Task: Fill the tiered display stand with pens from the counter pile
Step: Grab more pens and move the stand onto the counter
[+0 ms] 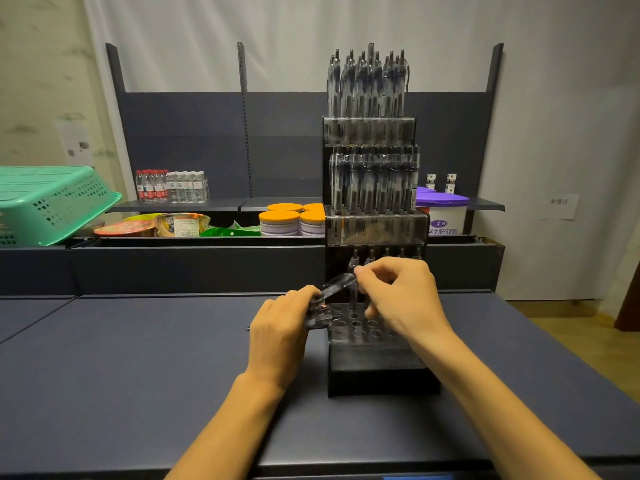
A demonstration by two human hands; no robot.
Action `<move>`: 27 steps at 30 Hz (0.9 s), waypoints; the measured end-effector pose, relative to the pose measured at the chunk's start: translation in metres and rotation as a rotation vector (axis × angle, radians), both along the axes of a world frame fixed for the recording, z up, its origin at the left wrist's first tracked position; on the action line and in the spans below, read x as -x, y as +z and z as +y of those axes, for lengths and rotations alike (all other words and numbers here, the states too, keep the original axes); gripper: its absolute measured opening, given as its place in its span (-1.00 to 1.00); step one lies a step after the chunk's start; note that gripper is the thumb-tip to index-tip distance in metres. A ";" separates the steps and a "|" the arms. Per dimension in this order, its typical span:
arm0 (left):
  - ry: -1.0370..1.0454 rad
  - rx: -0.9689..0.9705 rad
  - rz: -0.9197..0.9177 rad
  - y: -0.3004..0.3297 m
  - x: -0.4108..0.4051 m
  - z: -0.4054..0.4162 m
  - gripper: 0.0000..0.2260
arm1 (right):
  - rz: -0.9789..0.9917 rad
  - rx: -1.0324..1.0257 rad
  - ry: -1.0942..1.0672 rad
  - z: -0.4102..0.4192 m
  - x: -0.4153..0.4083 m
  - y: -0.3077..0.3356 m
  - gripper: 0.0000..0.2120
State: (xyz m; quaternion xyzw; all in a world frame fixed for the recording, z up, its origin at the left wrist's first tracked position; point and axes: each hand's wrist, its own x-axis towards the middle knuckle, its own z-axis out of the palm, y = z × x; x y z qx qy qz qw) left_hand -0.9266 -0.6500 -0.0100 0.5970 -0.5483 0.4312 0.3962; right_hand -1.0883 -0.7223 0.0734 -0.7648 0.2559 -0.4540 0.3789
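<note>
The left hand (282, 322) curls around a small bunch of clear-barrelled pens (323, 299) just left of the stand's lowest tier, while the right hand (398, 296) pinches the upper end of one pen (341, 282) from that bunch between thumb and forefinger, above the holes. The tiered display stand (375, 368) sits on the dark counter (138, 358); its top two tiers are packed with upright pens, and the bottom tier holds only a few along its back row. Behind it, shelves carry a green basket (52, 202), water bottles (171, 187) and orange-lidded tubs (292, 218).
</note>
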 end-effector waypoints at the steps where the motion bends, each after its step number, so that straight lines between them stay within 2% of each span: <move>1: -0.001 0.000 0.011 -0.001 0.000 0.000 -0.82 | -0.047 -0.003 -0.006 -0.001 0.001 0.002 -0.84; 5: -0.009 -0.039 0.089 -0.002 -0.002 -0.002 -0.77 | -0.244 0.038 -0.039 -0.005 0.007 0.014 -0.90; 8: 0.000 -0.052 0.094 -0.001 -0.004 0.001 -0.83 | -0.324 0.086 -0.056 -0.008 0.009 0.023 -0.89; 10: 0.009 -0.048 0.093 -0.001 -0.004 0.002 -0.77 | -0.341 0.107 -0.072 -0.010 0.009 0.028 -0.89; 15: 0.024 -0.067 0.110 -0.001 -0.004 0.001 -0.76 | -0.308 0.161 -0.095 -0.011 0.006 0.030 -0.90; 19: 0.037 -0.077 0.112 0.000 -0.004 0.002 -0.83 | -0.200 0.222 -0.072 -0.009 0.002 0.027 -0.89; 27: 0.067 -0.104 0.137 0.000 -0.005 0.003 -0.81 | -0.041 0.189 0.019 -0.012 -0.010 0.033 -0.90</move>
